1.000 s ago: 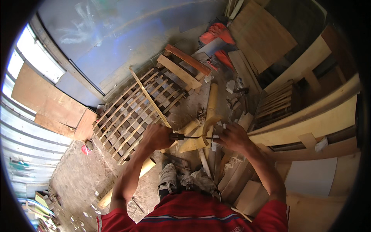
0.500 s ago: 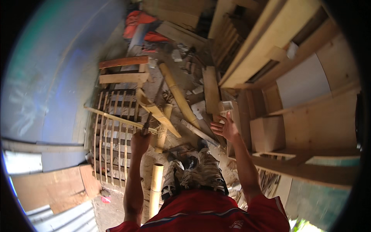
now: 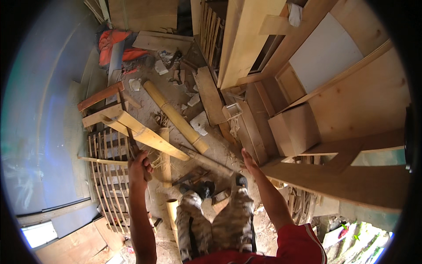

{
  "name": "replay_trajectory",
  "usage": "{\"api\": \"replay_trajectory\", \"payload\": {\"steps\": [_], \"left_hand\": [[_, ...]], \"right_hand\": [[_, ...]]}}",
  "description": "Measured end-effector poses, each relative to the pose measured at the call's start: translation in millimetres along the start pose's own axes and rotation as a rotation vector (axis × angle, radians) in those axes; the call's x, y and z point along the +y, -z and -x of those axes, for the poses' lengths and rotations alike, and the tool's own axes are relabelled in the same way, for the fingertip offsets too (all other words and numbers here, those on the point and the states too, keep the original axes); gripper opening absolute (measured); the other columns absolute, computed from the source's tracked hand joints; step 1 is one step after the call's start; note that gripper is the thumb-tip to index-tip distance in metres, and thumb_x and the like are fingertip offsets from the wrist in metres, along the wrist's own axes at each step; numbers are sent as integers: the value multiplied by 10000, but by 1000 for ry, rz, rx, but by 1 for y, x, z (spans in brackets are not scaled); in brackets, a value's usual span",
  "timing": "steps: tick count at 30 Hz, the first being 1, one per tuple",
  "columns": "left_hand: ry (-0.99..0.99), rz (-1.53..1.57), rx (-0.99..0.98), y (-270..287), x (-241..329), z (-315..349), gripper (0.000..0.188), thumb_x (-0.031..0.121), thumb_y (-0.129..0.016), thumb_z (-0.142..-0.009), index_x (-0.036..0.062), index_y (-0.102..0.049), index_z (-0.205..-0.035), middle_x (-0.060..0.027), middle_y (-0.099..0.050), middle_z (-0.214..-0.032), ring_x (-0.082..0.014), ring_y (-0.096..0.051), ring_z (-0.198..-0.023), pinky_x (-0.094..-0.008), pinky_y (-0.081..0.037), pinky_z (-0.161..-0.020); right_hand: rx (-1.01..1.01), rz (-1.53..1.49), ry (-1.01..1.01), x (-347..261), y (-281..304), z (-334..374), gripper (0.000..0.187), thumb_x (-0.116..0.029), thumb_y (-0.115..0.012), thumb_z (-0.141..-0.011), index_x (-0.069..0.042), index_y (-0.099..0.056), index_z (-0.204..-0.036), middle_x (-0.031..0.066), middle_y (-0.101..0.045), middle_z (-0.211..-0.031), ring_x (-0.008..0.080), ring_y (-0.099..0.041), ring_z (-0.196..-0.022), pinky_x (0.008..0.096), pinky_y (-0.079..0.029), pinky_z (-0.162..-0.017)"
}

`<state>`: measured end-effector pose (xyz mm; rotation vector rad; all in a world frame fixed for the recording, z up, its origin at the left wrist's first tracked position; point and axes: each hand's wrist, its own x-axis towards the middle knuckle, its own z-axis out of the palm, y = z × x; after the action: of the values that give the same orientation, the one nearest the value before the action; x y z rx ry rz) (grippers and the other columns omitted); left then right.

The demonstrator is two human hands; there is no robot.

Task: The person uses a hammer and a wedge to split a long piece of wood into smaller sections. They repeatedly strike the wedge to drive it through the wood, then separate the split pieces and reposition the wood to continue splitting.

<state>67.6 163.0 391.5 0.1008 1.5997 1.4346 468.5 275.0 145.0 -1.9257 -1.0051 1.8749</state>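
My left hand (image 3: 139,167) is closed round the handle of a machete-like knife (image 3: 130,143), whose dark blade points away from me. The blade meets a split bamboo piece (image 3: 154,140) just beyond the hand, though how deep it sits in it I cannot tell. That piece slants from upper left to lower right, its far end forked, over an upright-looking bamboo length (image 3: 165,171). My right hand (image 3: 249,162) is held out with straight fingers, touching nothing, left of the wooden frame. Below my left hand stands another bamboo tube (image 3: 172,207).
A slatted bamboo rack (image 3: 107,185) lies on the left, beside a low wooden bench (image 3: 101,97). A thick bamboo pole (image 3: 173,115) and a thinner stick (image 3: 206,159) cross the floor. Large wooden cabinet framing (image 3: 343,187) fills the right. Orange cloth (image 3: 112,44) lies far left.
My view has shifted, so the scene sits further left. The split bamboo's far end now reaches over the bench. My right hand has turned edge-on; the left still grips the knife.
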Motion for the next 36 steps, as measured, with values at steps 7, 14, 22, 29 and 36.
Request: {"api": "replay_trajectory", "payload": {"steps": [7, 14, 22, 29, 36], "left_hand": [[-227, 202, -229, -174, 0, -97, 112, 217, -619, -926, 132, -551, -951, 70, -479, -656, -66, -464, -520, -221, -383, -474], [-57, 204, -916, -311, -23, -220, 120, 231, -557, -975, 124, -551, -923, 46, -548, -715, -94, -508, -534, -246, -353, -429], [-71, 128, -936, -382, -53, -225, 233, 186, -583, -938, 131, -470, -742, 53, -554, -686, -72, -507, -499, -210, -349, -394], [-139, 160, -916, -329, -30, -205, 205, 210, -582, -927, 129, -477, -770, 66, -557, -668, -67, -512, -478, -204, -363, -376], [-212, 227, -776, -218, -13, -172, 249, 235, -647, -881, 47, -522, -985, 87, -555, -622, -47, -508, -441, -185, -385, -345]], "right_hand": [[-183, 832, -172, 164, 37, -216, 771, -544, -532, -949, 4, -368, -1467, 213, -478, -1436, 368, -460, -1327, 452, -439, -1035], [-31, 1061, 8, 253, 39, -349, 792, -496, -736, -791, -35, -472, -1378, 218, -559, -1337, 382, -545, -1236, 545, -465, -971], [189, 1076, 109, 382, 26, -511, 864, -355, -747, -801, -121, -292, -1498, 206, -409, -1462, 382, -373, -1369, 543, -294, -1108], [138, 1190, 161, 365, 37, -486, 818, -408, -731, -791, -71, -376, -1445, 222, -524, -1346, 342, -543, -1233, 484, -400, -1054], [-114, 1082, 157, 259, 25, -367, 1121, -550, -809, -633, 105, -336, -1410, 269, -483, -1403, 398, -512, -1275, 460, -451, -1029]]}}
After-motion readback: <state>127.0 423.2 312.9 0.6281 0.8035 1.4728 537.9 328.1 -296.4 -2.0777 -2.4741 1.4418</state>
